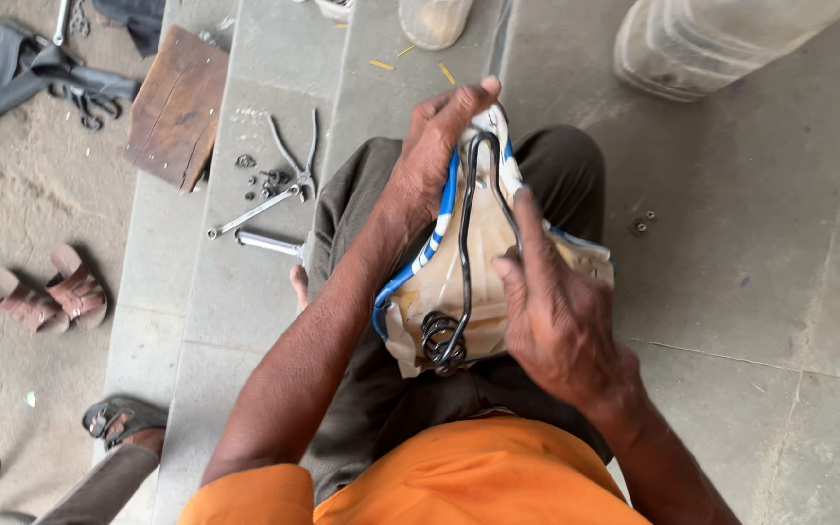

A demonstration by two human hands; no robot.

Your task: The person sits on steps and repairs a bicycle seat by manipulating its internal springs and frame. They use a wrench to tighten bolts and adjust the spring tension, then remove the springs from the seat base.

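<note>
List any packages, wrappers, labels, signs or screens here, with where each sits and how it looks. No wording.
Clear plastic wrapper: around the upturned bicycle saddle on the person's lap, between left hand and right hand; crinkled, see-through, over beige with blue-and-white edging.
Clear plastic bottle: lying on the concrete at top right; large, cloudy.
No signs or screens in view.

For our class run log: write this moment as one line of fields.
left hand: grips nose of upturned bicycle saddle | right hand: fingers on black wire rail | saddle rests on lap | pliers, spanners on step
</note>
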